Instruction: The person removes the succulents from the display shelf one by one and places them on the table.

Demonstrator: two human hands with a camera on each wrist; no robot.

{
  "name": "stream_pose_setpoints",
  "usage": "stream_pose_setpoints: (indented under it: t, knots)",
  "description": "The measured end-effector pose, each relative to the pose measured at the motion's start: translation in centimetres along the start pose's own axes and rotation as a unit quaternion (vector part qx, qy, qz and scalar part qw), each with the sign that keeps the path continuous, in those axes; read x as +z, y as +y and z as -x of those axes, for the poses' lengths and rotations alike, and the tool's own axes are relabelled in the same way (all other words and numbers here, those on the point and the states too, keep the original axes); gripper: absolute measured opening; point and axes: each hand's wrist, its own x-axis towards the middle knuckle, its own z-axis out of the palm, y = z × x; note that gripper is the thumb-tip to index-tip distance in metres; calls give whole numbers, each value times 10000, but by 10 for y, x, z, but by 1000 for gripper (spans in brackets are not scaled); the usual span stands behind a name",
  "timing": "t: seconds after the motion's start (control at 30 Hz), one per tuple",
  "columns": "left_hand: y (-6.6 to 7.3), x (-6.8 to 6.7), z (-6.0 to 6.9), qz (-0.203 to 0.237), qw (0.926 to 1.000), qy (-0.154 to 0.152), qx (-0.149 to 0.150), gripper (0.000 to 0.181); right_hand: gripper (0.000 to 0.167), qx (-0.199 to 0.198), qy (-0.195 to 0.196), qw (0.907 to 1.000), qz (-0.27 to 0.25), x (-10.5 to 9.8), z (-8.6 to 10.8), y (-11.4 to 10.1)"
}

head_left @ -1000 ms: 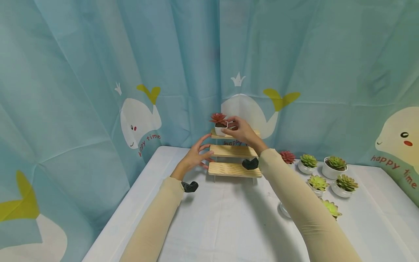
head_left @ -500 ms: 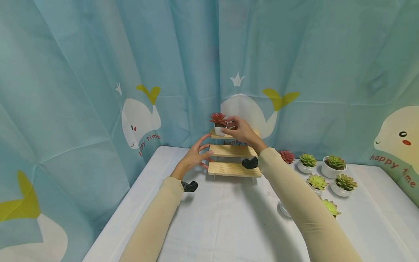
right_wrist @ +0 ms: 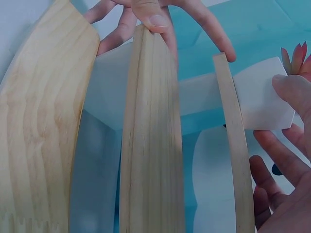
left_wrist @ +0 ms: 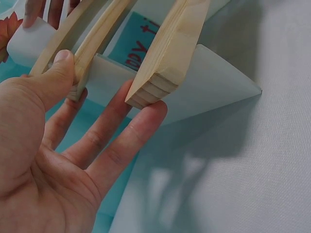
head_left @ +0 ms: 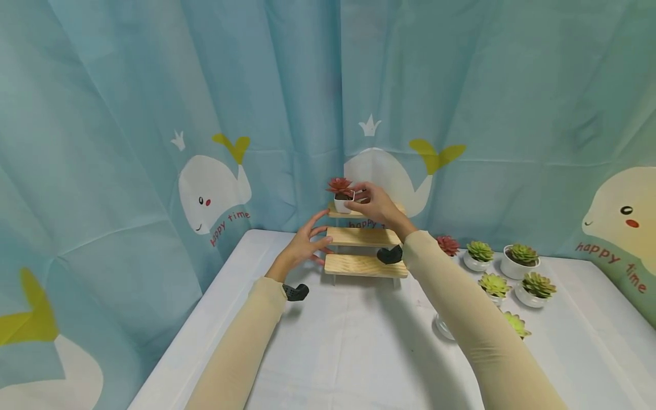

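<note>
A three-tier wooden display stand (head_left: 365,265) with pale legs is on the table. On the left end of its top shelf sits a square white pot (head_left: 343,206) bearing a red succulent (head_left: 340,185). My right hand (head_left: 378,204) grips this pot from its right side, thumb at the front; the right wrist view shows the thumb (right_wrist: 286,90) against the pot wall. My left hand (head_left: 301,246) holds the stand's left end, fingers spread. In the left wrist view its thumb (left_wrist: 63,63) is on the middle shelf, and two fingertips touch the lowest shelf (left_wrist: 163,73).
Several potted succulents, green (head_left: 523,255) and red (head_left: 447,245), stand on the white-covered table (head_left: 328,347) at the right. My right forearm partly hides one white pot (head_left: 443,328). A blue curtain (head_left: 287,114) with whale prints hangs behind and beside the table.
Both hands and the potted red succulent stay in place against the stand. Only the head view has shifted very slightly.
</note>
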Motion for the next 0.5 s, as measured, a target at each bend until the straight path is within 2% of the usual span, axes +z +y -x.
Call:
stream_pose_setpoints:
  t: [0.5]
  knots:
    - [-2,-2,1,-31,10000,-9,20,74,45,-122,234,9996,127,-2,2,3]
